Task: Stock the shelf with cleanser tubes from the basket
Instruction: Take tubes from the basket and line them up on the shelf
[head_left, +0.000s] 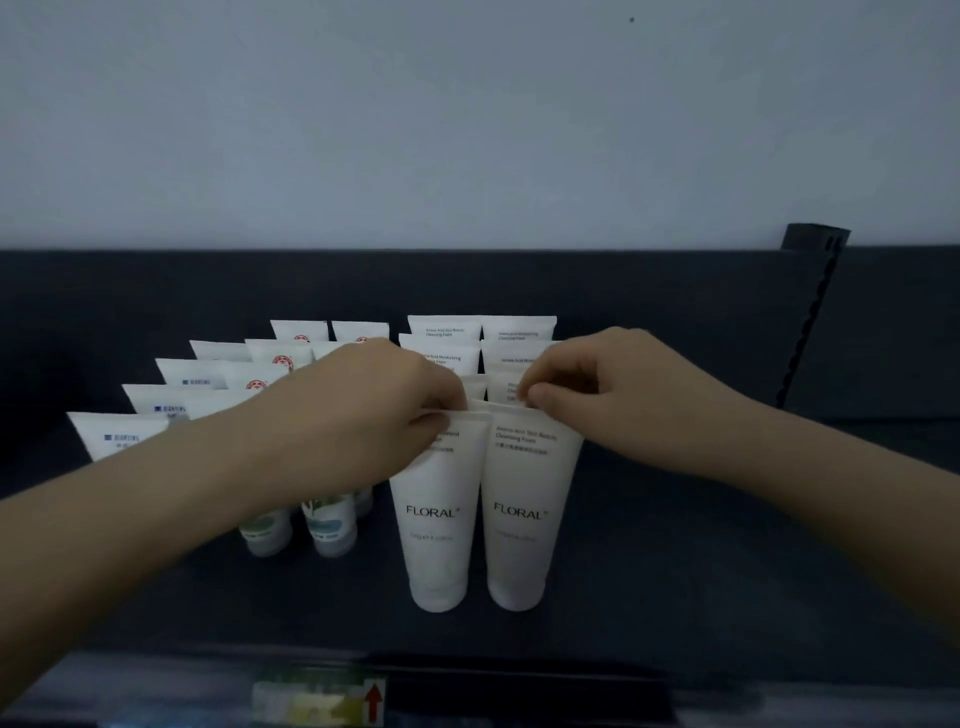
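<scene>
Dark shelf (701, 545), fingers (543, 397) partly covering front tubes (439, 519)

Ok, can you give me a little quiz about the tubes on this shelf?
1. True or false: the left grip pinches the top edge of the left FLORAL tube, and the right grip pinches the top edge of the right FLORAL tube.
2. How do these two tubes stand? A cap down, B cap up, C lying flat.
3. Fill in: the tubes with red round logos stand on the ____ side of the two FLORAL tubes.
Key: 1 true; 2 A; 3 left.
</scene>
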